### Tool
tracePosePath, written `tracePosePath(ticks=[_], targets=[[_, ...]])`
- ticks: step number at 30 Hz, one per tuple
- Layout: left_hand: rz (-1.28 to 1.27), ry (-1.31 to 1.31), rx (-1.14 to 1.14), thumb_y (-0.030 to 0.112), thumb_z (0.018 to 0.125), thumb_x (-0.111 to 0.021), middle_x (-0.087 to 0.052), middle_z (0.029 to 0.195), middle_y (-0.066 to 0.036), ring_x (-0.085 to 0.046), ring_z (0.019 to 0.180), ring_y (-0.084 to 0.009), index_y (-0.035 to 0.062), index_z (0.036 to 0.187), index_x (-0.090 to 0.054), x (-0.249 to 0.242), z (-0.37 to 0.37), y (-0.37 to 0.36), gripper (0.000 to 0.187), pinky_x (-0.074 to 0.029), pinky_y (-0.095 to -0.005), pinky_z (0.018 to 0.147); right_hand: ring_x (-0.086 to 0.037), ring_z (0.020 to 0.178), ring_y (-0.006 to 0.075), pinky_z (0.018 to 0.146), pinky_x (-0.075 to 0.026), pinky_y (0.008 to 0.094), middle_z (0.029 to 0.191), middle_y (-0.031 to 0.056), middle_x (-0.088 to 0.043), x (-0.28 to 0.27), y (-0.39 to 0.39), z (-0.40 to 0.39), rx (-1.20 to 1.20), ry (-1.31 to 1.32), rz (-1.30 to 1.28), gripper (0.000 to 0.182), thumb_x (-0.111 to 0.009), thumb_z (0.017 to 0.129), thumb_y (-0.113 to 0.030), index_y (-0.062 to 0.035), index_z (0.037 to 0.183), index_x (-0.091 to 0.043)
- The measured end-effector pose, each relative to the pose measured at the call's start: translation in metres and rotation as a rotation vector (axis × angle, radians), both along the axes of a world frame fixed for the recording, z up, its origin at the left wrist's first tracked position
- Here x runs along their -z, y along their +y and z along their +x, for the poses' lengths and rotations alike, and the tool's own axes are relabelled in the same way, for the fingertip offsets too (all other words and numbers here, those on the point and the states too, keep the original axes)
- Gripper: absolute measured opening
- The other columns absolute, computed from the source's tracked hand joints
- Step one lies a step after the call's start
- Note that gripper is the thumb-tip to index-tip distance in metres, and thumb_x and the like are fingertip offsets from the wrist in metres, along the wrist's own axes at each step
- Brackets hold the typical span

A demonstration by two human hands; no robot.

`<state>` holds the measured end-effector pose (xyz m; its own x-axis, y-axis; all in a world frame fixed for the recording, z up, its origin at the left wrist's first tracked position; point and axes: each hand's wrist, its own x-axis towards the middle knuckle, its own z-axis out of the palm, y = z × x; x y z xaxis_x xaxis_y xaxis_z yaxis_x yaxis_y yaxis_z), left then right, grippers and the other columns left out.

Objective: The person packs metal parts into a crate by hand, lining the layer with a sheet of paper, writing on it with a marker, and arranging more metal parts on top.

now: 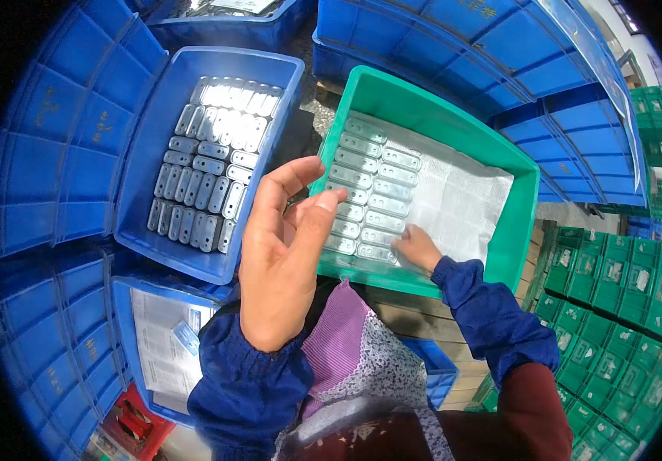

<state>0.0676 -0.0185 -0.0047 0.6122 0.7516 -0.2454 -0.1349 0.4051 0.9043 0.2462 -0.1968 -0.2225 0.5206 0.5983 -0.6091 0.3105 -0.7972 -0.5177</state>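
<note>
My left hand [281, 250] is raised in the middle of the view, in front of the green crate's left edge, fingers apart and nothing held. Inside the green crate [525, 200], my right hand [417, 248] touches or nearly touches the lower end of the second column of silver metal parts [388, 190]. Its fingers are bent, and whether they grip a part is hard to see. The metal parts are oblong with small holes and lie in two columns on a pale liner sheet [458, 203]. A blue crate [133, 223] at the left holds rows of similar parts [208, 165].
Tall blue crates [62, 115] stand at the left, and more blue crates [454, 46] rise behind the green one. Stacked green crates [615, 284] are at the right. A lower blue crate [127, 330] holds a paper sheet and a blue-white packet [186, 338].
</note>
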Motion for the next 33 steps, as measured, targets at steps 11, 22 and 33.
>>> tracePosePath(ticks=[11, 22, 33], targets=[[-0.01, -0.031, -0.029, 0.008, 0.088, -0.052, -0.046, 0.114, -0.015, -0.052, 0.101, -0.0168, -0.0064, 0.118, -0.04, -0.001, -0.004, 0.006, 0.036, -0.041, -0.0264, 0.086, -0.058, 0.068, 0.0212, 0.064, -0.046, 0.0323, 0.076, 0.0159, -0.062, 0.048, -0.035, 0.006, 0.178, 0.392, -0.028, 0.032, -0.065, 0.073, -0.021, 0.0082, 0.084, -0.059], [0.004, -0.03, -0.035, 0.011, 0.088, -0.052, -0.046, 0.116, -0.016, -0.052, 0.102, -0.0184, -0.0066, 0.119, -0.04, 0.001, -0.009, 0.01, 0.037, -0.041, -0.0274, 0.087, -0.055, 0.081, 0.0357, 0.073, -0.045, 0.0423, 0.081, 0.0192, -0.056, -0.016, 0.033, -0.027, -0.6, -0.363, 0.468, 0.017, -0.052, 0.072, -0.003, 0.0016, 0.087, -0.058], [-0.025, -0.082, -0.093, 0.011, 0.088, -0.052, -0.044, 0.118, -0.017, -0.052, 0.103, -0.0204, -0.0068, 0.119, -0.04, -0.007, -0.024, 0.02, 0.038, -0.04, -0.0283, 0.088, -0.052, 0.087, 0.0338, 0.076, -0.045, 0.0384, 0.093, 0.0184, -0.052, 0.012, 0.079, -0.033, -0.574, -0.574, 0.552, 0.027, -0.048, 0.077, -0.001, 0.0022, 0.103, -0.055]])
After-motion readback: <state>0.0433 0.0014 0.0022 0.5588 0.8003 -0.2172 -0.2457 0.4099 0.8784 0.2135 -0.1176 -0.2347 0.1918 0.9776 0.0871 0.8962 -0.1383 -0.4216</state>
